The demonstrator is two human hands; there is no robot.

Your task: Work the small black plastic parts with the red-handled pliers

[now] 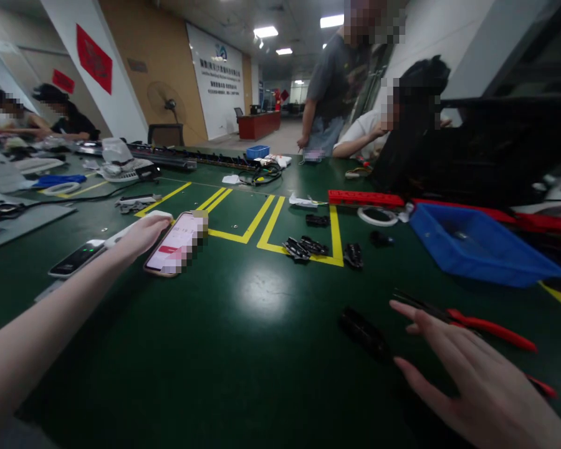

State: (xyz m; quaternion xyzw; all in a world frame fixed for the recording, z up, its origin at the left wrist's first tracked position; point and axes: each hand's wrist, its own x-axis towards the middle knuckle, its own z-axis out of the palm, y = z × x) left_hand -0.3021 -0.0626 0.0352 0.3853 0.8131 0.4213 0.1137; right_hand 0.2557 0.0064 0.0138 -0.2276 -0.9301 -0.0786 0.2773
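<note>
On the left, my left hand [150, 232] reaches across the table to the upper left edge of a phone [175, 244] with a lit screen. Its fingers are bunched over a pale, long object and partly hidden, so I cannot tell whether they grip anything. My right hand [472, 368] is open at the lower right, fingers stretched and thumb apart. It hovers over or beside pliers with red handles [495, 327], partly covering them. A dark moulded part [363, 333] lies just left of its fingertips. Several similar black parts [305, 247] lie around the yellow tape corner.
A blue tray [481, 243] stands at the right beside a red strip [369, 198] and a white ring [378, 216]. A device with green lights [77, 259] lies under my left forearm. Cables [268, 173] lie farther back. Several people are around the green table [234, 374].
</note>
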